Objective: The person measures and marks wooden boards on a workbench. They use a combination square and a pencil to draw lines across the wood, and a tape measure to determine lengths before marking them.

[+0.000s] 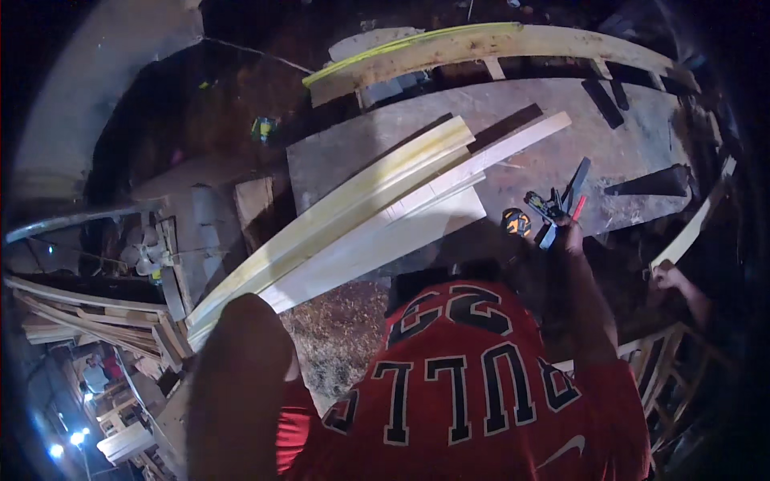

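Note:
My right arm reaches forward, and my right hand (pixel 574 235) is at a cluster of dark hand tools (pixel 547 207) on the sheet-topped work table (pixel 373 144). A red-handled tool (pixel 579 207) lies against the fingers. Shadow hides whether the hand grips any of these. Just left of them sits an orange and black tape measure (pixel 517 223). My left arm is raised close to the camera, its hand out of view. Long wooden boards (pixel 337 207) lie side by side across the table; a pale board (pixel 391 234) on the near side bears pencil-like marks.
At the right, another person's hand (pixel 669 276) holds a narrow wood strip (pixel 692 225). A long timber beam (pixel 457 51) runs along the far side. Dark wedge-shaped pieces (pixel 649 182) lie at the table's right. Stacked lumber (pixel 96 318) and a fan (pixel 147 249) stand left.

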The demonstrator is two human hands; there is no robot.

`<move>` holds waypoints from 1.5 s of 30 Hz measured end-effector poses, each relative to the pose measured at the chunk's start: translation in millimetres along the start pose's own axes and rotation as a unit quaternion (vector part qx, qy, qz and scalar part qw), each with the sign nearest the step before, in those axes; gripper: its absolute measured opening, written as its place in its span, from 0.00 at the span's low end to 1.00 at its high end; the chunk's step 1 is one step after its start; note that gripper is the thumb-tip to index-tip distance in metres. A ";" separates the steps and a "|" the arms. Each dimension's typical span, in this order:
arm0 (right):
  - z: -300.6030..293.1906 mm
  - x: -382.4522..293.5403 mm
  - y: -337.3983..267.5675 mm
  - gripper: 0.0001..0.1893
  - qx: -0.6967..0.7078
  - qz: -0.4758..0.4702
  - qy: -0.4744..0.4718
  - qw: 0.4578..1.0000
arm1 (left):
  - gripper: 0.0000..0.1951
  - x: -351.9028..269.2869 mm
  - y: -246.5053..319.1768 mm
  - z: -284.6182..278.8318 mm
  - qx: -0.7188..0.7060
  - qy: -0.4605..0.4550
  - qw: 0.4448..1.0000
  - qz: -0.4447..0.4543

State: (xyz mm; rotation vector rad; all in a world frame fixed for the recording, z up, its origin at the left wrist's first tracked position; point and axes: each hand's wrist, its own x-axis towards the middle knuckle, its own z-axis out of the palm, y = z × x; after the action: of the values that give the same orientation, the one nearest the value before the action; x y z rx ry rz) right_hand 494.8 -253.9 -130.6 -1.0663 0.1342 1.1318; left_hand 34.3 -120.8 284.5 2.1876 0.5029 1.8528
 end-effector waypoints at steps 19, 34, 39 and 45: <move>-6.8 1.9 -1.3 0.18 -0.036 -0.009 0.033 0.999 | 0.27 6.3 -5.7 1.9 0.003 0.006 1.000 0.004; -22.8 8.7 10.1 0.17 -0.070 -0.027 0.023 0.997 | 0.28 5.3 -15.9 11.7 0.003 0.005 1.000 0.026; -52.5 32.7 29.4 0.17 -0.222 -0.060 0.062 0.971 | 0.28 5.8 -25.2 17.7 0.001 0.009 1.000 0.020; -10.0 -6.6 23.0 0.25 -0.027 0.084 -0.104 0.991 | 0.28 -1.9 -45.9 34.7 0.014 -0.011 1.000 0.008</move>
State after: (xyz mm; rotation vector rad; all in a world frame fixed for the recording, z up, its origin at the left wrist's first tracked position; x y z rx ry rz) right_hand 477.7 -265.4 -146.3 -0.9918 0.0281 1.3998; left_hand 63.2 -78.0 259.0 2.2342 0.5119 1.8398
